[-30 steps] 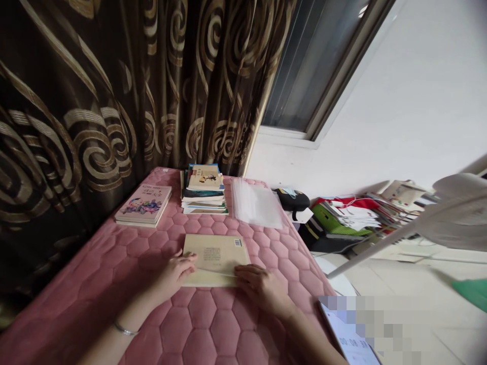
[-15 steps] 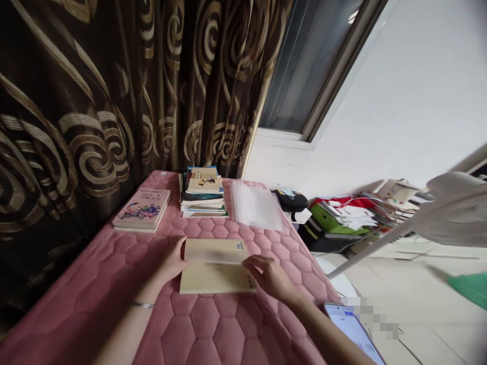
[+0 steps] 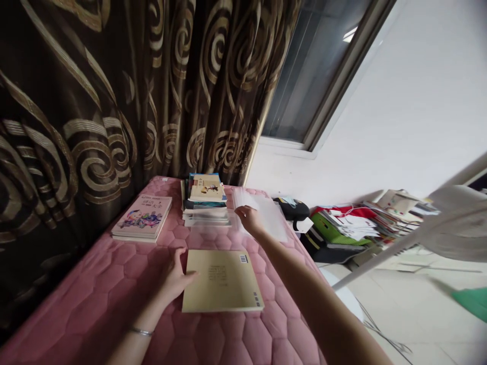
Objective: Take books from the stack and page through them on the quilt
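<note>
A beige book (image 3: 222,280) lies back cover up on the pink quilted table (image 3: 228,339). My left hand (image 3: 175,278) rests against its left edge, fingers spread and flat on the cover. My right hand (image 3: 249,218) is stretched out to the far side, its fingers pinched on the corner of a clear plastic sheet (image 3: 207,222) that is lifted off the pile of clear sheets (image 3: 272,218) and trails in front of the stack of books (image 3: 206,196).
A pink picture book (image 3: 142,217) lies at the far left by the dark swirl-patterned curtain (image 3: 95,101). Beyond the table's right edge are a black bag (image 3: 294,208), a heap of books and papers (image 3: 350,220) on the floor, and a white fan (image 3: 452,223).
My right hand left the beige book and reached out to the plastic sheets, lifting one. The book, tilted half a second ago, now lies flat. The left hand stays at its left edge.
</note>
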`<act>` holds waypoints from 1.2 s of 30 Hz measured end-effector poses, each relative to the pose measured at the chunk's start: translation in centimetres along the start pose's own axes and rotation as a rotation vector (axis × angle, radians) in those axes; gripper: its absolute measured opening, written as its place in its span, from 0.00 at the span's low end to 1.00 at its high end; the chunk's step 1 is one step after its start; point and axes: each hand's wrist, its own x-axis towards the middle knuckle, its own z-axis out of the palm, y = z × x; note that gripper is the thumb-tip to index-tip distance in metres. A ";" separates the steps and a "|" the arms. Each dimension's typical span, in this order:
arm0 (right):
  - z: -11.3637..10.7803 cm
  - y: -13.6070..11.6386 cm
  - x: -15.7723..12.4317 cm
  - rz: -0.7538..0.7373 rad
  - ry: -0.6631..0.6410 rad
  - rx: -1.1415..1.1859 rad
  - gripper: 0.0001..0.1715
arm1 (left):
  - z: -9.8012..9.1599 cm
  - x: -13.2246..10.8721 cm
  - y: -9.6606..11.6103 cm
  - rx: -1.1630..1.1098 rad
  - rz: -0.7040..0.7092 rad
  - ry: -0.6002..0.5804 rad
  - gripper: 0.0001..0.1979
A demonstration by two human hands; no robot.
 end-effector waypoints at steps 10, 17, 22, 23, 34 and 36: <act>3.4 0.5 2.4 0.131 -0.081 -0.024 0.10 | -0.3 -0.1 0.2 0.002 0.034 -0.066 0.21; 2.1 0.5 0.6 0.083 0.034 0.036 0.14 | -0.8 -0.3 1.3 0.029 -0.015 -0.077 0.23; 0.5 -1.0 -5.3 -0.155 0.048 0.286 0.15 | -1.0 -0.2 1.6 0.022 0.000 -0.069 0.23; 0.1 -1.5 -7.0 -0.217 -0.006 0.346 0.14 | -1.0 -0.2 1.5 0.026 0.007 -0.070 0.22; -2.3 -1.7 -18.4 -0.416 -0.536 0.323 0.39 | -0.7 -0.3 1.0 0.114 0.084 -0.001 0.25; -2.0 -0.7 -18.6 -0.390 -0.512 0.398 0.35 | -0.8 -0.6 1.6 0.182 0.180 0.040 0.21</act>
